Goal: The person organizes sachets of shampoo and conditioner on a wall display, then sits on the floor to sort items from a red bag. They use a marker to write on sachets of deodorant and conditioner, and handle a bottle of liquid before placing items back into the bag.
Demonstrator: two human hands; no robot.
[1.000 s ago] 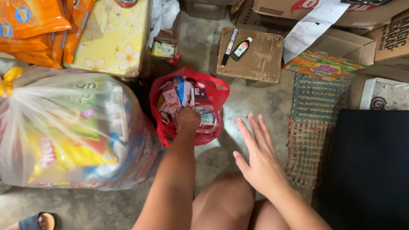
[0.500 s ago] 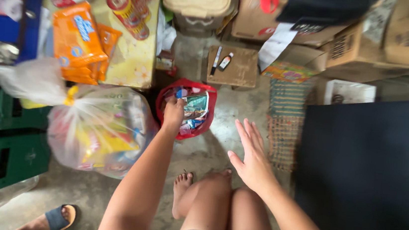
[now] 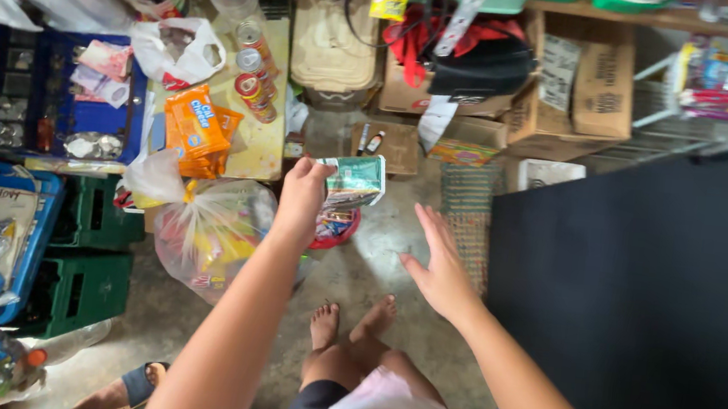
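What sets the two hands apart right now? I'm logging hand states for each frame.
The left hand is closed around a green and white packet; the right hand holds nothing. The left hand's fingers are curled, while the right hand's are spread and flat, palm down. The left hand is above the red bag; the right hand hovers over bare floor. Both are bare, on outstretched arms.

Just one camera here, strapped to the person's head and aimed almost straight down. It looks past both forearms to their bare feet (image 3: 351, 323) on the concrete floor (image 3: 394, 261), so everything's seen from standing height, not close up. The top of the shot tilts forward to the stacked cardboard boxes (image 3: 571, 82) ahead. No second view to compare overlap with.
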